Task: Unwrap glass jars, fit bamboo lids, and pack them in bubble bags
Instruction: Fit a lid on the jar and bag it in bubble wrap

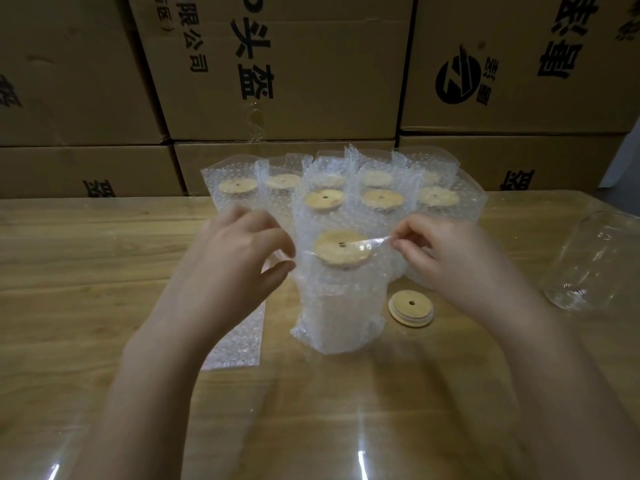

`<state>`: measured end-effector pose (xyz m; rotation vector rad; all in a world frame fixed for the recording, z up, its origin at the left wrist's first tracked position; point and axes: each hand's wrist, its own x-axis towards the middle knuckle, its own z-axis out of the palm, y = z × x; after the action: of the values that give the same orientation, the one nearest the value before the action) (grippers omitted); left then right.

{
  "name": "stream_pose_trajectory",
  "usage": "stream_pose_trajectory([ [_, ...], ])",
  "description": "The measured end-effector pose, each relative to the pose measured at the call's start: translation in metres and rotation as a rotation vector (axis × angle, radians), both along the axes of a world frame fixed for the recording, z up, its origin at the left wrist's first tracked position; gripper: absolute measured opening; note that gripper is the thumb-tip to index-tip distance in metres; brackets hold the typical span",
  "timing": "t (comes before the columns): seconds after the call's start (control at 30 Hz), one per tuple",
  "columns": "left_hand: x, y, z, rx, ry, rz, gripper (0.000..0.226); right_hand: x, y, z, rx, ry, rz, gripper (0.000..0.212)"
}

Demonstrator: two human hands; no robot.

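While the jar [341, 322] stands upright in its bag [367, 278] at the middle of the table [86, 271], lid [341, 247] already on, your left hand [239, 251] pinches the bag's left top edge and your right hand [446, 261] pinches the clear flap at its mouth. Pull that flap taut and level across the lid before you press it down, so it seals without creases. Steady the bag as you fold; the packed jars [381, 199] stand just behind and could be knocked. A spare lid [411, 308] lies beside the bag's base.

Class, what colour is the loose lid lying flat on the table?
The loose lid is pale tan, with a dark centre hole; head view.
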<state>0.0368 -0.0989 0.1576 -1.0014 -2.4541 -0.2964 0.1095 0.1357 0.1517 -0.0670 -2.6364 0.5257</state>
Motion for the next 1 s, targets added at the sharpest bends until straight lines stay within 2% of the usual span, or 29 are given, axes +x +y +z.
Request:
stream_pose_trajectory([
  [0.07,-0.001,0.001,-0.001,-0.03,0.023,0.067,0.026,0.003,0.0,0.004,0.003,0.044,0.006,0.01],
  [0.13,-0.002,0.003,-0.005,-0.02,-0.032,0.091,0.03,0.005,-0.002,0.007,-0.011,0.067,0.03,0.01],
  [0.33,-0.006,-0.004,-0.004,0.148,0.018,0.064,0.016,0.012,-0.002,0.013,-0.016,0.1,0.04,0.01],
  [0.5,0.001,-0.001,0.001,0.207,0.095,-0.05,0.009,0.013,0.002,0.015,-0.032,0.074,0.109,0.009],
  [0.63,-0.003,-0.002,-0.003,0.239,-0.039,-0.044,0.022,0.01,0.01,0.013,-0.046,0.112,0.122,0.008],
  [0.73,-0.008,-0.002,-0.007,0.266,-0.096,-0.042,0.016,0.008,0.013,0.011,-0.051,0.124,0.103,0.009],
  [0.83,-0.009,-0.001,-0.006,0.348,-0.085,-0.059,0.01,0.007,0.013,0.011,-0.052,0.195,0.118,0.009],
  [1.0,-0.005,-0.004,-0.001,0.369,0.025,-0.101,0.006,0.005,0.011,0.009,-0.039,0.293,0.113,0.008],
])
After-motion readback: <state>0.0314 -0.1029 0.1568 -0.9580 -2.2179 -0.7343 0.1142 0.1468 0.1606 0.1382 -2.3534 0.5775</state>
